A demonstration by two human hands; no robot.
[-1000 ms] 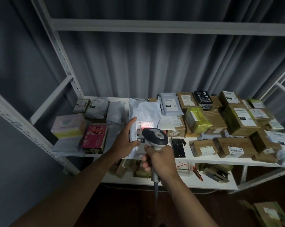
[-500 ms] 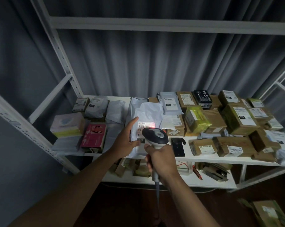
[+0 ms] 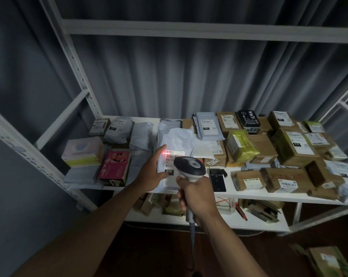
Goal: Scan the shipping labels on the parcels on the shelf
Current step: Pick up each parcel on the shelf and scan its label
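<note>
We are in a parcel storeroom. White metal shelving [image 3: 83, 92] before us carries labelled cardboard boxes [image 3: 294, 146] and poly mailers [image 3: 121, 128], and grey curtains [image 3: 189, 76] hang behind.

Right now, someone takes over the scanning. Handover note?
Left hand: flat against the white plastic mailer bag, steadying it by its shipping label.
Right hand: grips the grey handheld barcode scanner, aimed at that label; red scan light is on it.
Done: cannot tell which labels are read.
Left: brown cardboard boxes on the white metal shelf, on the right.
</note>
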